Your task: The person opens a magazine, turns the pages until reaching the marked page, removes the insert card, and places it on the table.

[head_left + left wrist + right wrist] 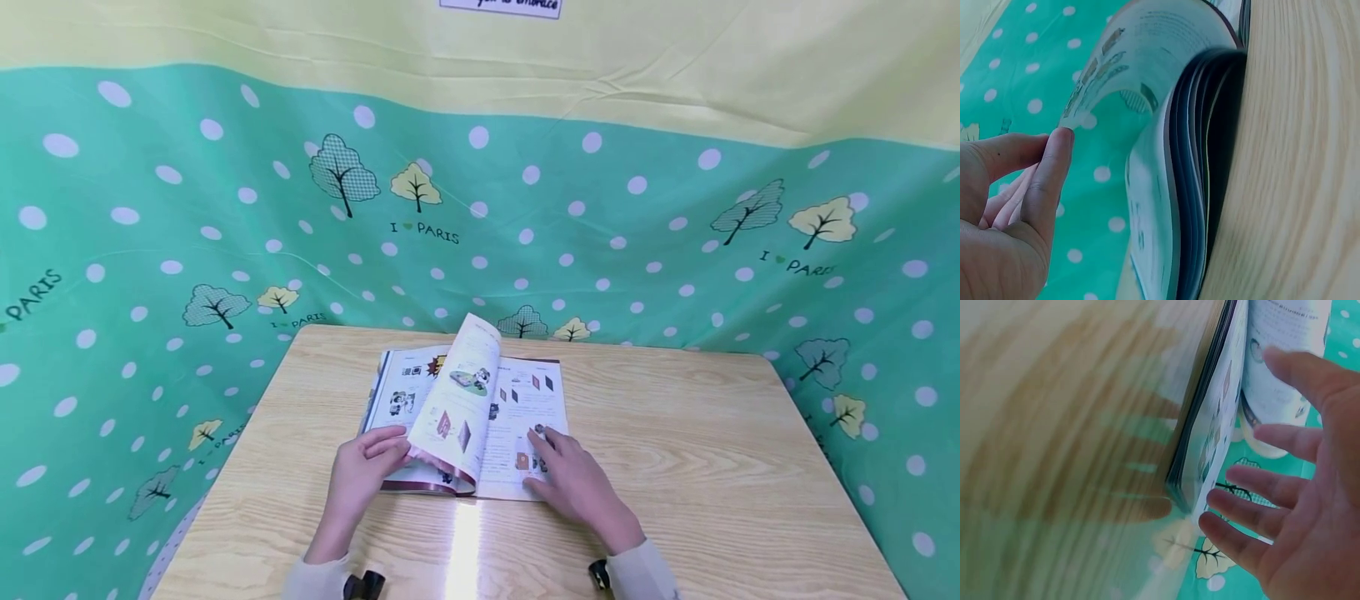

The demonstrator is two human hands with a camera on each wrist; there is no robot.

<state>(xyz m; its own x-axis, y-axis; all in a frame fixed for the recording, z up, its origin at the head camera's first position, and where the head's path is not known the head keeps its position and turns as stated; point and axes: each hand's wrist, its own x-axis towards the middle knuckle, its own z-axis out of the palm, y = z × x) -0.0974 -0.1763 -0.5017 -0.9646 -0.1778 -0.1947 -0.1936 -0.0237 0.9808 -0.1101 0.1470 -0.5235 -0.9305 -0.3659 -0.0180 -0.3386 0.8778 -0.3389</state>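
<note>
An illustrated paperback book [465,417] is seen open near the middle of the desk [712,467], closer to its far edge. A thin, floppy glossy page [457,400] is pinched at its lower corner by the left hand [360,475]; the right-hand leaf is pressed flat by the right hand [573,483], fingers straight. The paper is judged light, easily creased, best lifted by its edge.

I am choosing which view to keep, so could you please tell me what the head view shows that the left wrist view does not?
Only the head view shows the right hand resting flat on the right-hand page, the whole wooden table and the tree-print cloth. Only the left wrist view shows the stacked page edges and the thumb at the page's corner. Both show the left hand lifting a curved page of the book.
</note>
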